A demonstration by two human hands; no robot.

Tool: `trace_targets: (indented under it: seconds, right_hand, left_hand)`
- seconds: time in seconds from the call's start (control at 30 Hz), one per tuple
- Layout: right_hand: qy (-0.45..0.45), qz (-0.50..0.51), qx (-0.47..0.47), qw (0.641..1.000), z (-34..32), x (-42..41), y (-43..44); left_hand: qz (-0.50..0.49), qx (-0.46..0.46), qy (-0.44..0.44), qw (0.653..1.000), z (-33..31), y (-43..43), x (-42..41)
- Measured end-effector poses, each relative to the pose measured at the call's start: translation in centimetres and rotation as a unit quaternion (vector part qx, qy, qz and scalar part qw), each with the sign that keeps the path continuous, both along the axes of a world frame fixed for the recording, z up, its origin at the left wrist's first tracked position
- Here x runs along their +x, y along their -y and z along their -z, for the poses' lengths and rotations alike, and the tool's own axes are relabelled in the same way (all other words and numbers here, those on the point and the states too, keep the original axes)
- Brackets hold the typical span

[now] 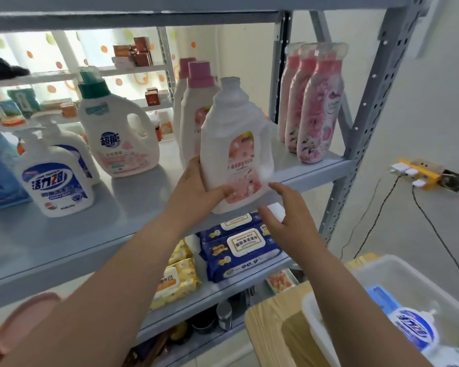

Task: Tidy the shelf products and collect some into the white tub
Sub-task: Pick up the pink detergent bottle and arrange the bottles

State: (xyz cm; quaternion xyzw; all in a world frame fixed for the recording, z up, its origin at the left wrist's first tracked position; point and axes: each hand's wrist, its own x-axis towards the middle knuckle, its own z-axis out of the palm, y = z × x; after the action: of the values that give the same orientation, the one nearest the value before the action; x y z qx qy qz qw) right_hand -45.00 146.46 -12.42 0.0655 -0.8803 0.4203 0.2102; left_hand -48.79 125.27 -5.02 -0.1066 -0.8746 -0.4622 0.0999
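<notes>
While the left hand is gripping the white bottle with the pink label from its 9 o'clock side, thumb lying across the front, the bottle is standing nearly straight up at the front edge of the grey shelf, close to the middle of the view. It is hard to tell if the bottle's bottom is resting on the shelf.

The right hand is hovering at the bottle's 5 o'clock. Its fingers are spread and loose, holding nothing. The fingertips are sitting just beside the bottle's bottom corner, and it is hard to tell if they are touching it.

Two pink-capped bottles are standing just behind, at the bottle's 11 o'clock. Three pink pouches are standing at its 2 o'clock. A green-capped jug is standing at its 9 o'clock.

The white tub is sitting at 5 o'clock in the view, well apart from the bottle, with a blue-and-white bottle lying inside. Blue wipe packs are lying on the lower shelf at the held bottle's 6 o'clock.
</notes>
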Motion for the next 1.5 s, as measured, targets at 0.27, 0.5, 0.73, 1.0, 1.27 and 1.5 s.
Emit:
trace_targets:
  seconds: [0.27,0.5,0.73,1.0,1.27,1.5]
  right_hand:
    - [0.043,-0.013,-0.322,0.946,-0.4,7.7,-0.3]
    - [0.103,0.079,-0.358,0.924,3.4,15.6,3.7]
    - [0.125,0.168,-0.351,0.913,6.3,24.6,8.2]
    - [0.143,0.228,-0.358,0.894,7.6,31.3,8.0]
    - [0.125,0.346,-0.396,0.841,9.4,33.1,1.0]
    - [0.165,0.357,-0.392,0.832,12.0,37.1,-7.1]
  left_hand:
    - [0.172,0.065,0.072,0.98,2.2,0.5,7.0]
    - [0.262,0.125,0.158,0.944,7.8,3.3,11.8]
    - [0.249,0.175,0.275,0.912,15.7,3.5,15.7]
    - [0.287,0.182,0.371,0.864,18.4,1.6,19.5]
    - [0.338,0.187,0.423,0.82,17.3,-2.8,22.7]
    - [0.32,0.155,0.429,0.83,17.8,-11.8,26.4]
